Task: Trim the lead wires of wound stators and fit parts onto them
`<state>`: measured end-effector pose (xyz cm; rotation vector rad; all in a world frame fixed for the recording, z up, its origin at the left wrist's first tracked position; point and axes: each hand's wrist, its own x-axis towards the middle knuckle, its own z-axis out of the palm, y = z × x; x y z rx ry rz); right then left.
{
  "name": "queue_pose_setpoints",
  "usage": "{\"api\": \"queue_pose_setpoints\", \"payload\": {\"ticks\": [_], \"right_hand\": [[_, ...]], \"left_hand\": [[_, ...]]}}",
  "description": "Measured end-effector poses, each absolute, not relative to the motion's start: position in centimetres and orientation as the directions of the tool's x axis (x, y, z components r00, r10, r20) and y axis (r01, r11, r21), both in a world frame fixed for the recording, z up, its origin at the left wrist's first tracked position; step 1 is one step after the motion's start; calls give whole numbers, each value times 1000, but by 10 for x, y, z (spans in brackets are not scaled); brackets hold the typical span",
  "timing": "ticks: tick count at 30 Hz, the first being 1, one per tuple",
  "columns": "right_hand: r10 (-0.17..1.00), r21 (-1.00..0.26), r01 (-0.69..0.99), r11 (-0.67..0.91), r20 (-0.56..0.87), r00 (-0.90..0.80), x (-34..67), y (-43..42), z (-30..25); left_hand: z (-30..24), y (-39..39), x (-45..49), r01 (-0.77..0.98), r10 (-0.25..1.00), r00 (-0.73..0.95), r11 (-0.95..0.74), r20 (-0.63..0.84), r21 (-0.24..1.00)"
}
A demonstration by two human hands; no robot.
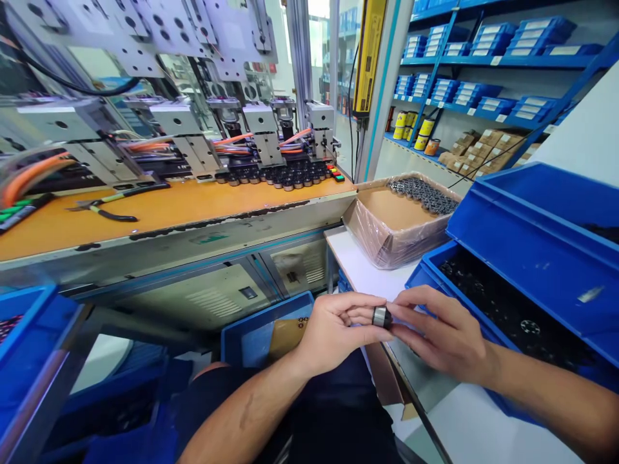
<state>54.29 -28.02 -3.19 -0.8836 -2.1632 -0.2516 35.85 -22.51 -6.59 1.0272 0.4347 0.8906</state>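
Observation:
My left hand (336, 332) is closed around a small cylindrical part (380, 316) with a silver metal band and black ends, held between thumb and fingers above my lap. From the other side, my right hand (442, 332) pinches at the black end of the same part. My right fingertips meet those of my left hand there, and they partly hide that end. To the right of my right hand is a blue bin (488, 296) of small black parts, with one silver ring-like disc (530, 327) among them.
A plastic-lined carton (387, 241) with rows of similar parts stands on the white side table. Another blue bin (546, 212) is stacked above the first. On the orange bench (193, 209) are pliers (113, 203) and grouped black parts (290, 176) before a machine. A blue crate (236, 338) sits below.

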Motion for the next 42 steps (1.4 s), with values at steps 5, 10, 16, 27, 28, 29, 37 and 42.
{"api": "queue_pose_setpoints", "payload": {"ticks": [5, 10, 16, 27, 28, 29, 37, 42], "right_hand": [[466, -8, 667, 745, 723, -511, 543, -280, -32], [470, -30, 655, 755, 722, -509, 541, -280, -32], [420, 8, 631, 776, 740, -525, 540, -280, -43], [344, 125, 649, 751, 763, -546, 544, -277, -49], [355, 105, 652, 751, 768, -533, 544, -278, -49], [370, 68, 654, 754, 778, -508, 544, -279, -49], [498, -179, 622, 762, 776, -387, 538, -286, -46], [470, -141, 628, 766, 789, -396, 541, -285, -48]], "left_hand": [[-62, -225, 357, -420, 797, 603, 285, 31, 861], [-62, -224, 352, -393, 781, 624, 270, 40, 879], [-65, -223, 346, -357, 781, 616, 160, 104, 920], [-80, -240, 368, -346, 867, 413, -133, 278, 929], [-79, -238, 368, -331, 855, 397, -205, 334, 921], [-77, -236, 367, -304, 830, 384, -299, 404, 904], [-66, -224, 353, -92, 477, 398, -829, 784, 552], [-70, -231, 357, -117, 615, 375, -710, 693, 694]]}}
